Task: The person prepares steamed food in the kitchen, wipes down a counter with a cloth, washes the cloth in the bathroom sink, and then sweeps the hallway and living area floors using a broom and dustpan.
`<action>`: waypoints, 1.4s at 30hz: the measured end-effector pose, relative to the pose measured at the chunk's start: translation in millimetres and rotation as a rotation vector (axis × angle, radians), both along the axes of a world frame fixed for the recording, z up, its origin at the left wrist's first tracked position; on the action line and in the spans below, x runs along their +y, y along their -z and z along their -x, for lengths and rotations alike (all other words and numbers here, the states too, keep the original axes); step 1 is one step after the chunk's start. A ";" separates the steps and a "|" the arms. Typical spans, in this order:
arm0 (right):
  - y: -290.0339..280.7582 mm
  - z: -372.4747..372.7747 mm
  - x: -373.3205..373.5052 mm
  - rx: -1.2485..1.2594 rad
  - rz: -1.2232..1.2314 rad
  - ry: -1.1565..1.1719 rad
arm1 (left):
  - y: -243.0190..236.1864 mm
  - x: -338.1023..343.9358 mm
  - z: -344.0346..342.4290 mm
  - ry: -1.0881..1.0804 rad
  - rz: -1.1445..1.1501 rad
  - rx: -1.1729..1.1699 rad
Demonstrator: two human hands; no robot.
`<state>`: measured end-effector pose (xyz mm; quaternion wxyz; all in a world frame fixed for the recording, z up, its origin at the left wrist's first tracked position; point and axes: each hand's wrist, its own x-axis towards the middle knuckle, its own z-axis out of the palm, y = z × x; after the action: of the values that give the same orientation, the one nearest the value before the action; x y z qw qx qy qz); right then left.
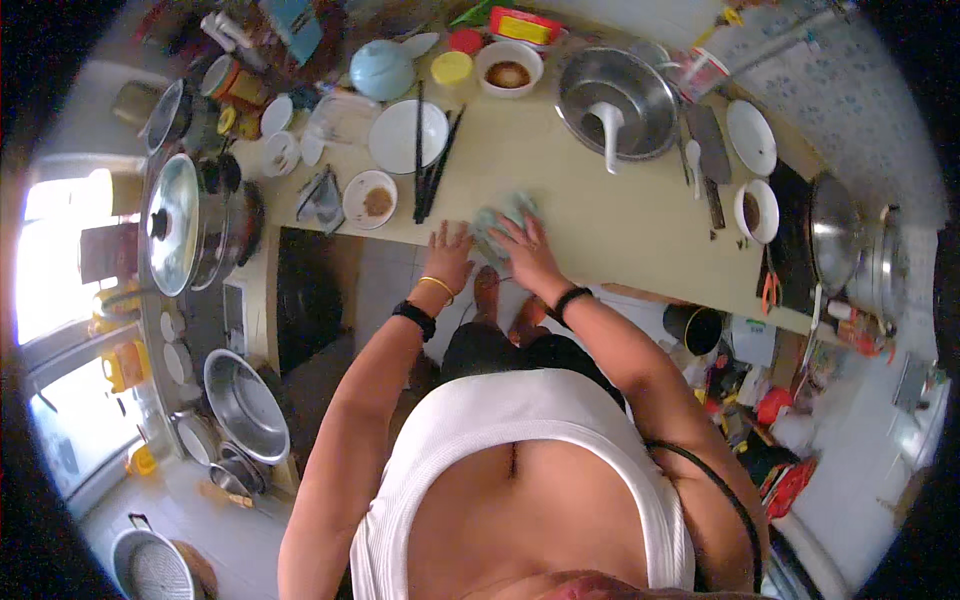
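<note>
My right hand (530, 248) lies with spread fingers on a pale green cloth (516, 208) near the front edge of the counter (610, 220). The cloth is bunched under and beside those fingers, and part of it is hidden. To its left, my left hand (447, 262) rests at the counter's edge, fingers apart and holding nothing. Black chopsticks (432, 165) lie beyond the left hand. Left of them sit a white bowl with brown crumbs (377, 202) and a white plate (408, 136).
A metal basin (575, 95) with a white ladle (611, 135) stands at the back. On the right are a cleaver (708, 150), a bowl (765, 212) and orange-handled scissors (771, 290). A lidded pot (175, 225) stands far left. A blue pot (382, 69) is at the back left.
</note>
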<state>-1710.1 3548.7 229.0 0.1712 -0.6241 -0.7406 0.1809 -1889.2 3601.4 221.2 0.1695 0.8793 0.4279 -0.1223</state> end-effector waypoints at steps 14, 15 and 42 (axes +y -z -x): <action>32.3 36.6 109.7 -0.192 -0.057 0.112 | -16.5 -11.4 14.5 -0.092 0.055 -0.244; 24.7 46.5 103.9 -0.182 -0.019 0.100 | -26.7 -12.0 15.8 -0.149 0.080 -0.277; -2.2 -117.9 -113.7 0.050 -0.083 0.565 | 4.3 -22.7 -110.3 0.268 -0.220 0.129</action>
<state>-1592.2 3435.0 231.2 0.2585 -0.7934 -0.5398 0.1108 -1778.8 3578.7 216.9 0.0266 0.9320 0.3277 -0.1524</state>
